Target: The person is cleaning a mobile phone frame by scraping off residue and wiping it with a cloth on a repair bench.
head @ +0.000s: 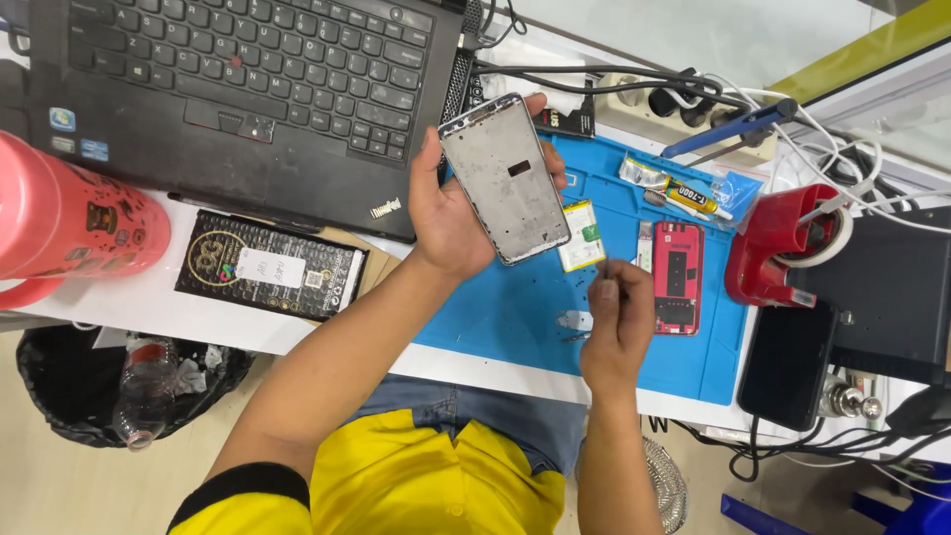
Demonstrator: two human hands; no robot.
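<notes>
- The left hand (451, 213) holds a bare grey phone frame (505, 178) above the blue work mat (515, 307), its fingers wrapped round the frame's edges, with fingertips showing along the right edge and top corner.
- The frame is tilted, its flat metal inside facing up, with a small dark cut-out near the middle.
- The right hand (616, 322) is lower and to the right, over the mat, its fingers pinched together on a thin tool (602, 280); what kind of tool cannot be told.
- Just right of the frame a white and yellow battery (581, 235) lies on the mat, the tool tip close to its lower end.
- A red phone part (678, 277) lies flat beside the battery, further right.
- A small tube of glue (684, 198) lies near the mat's upper right corner.
- A red tape dispenser (778, 248) stands off the mat's right edge, with a dark phone (788, 367) below it.
- A black laptop (248, 89) fills the tabletop's upper left, and a black patterned box (269, 266) lies in front of it.
- A pink bottle (69, 218) sits at the far left.
</notes>
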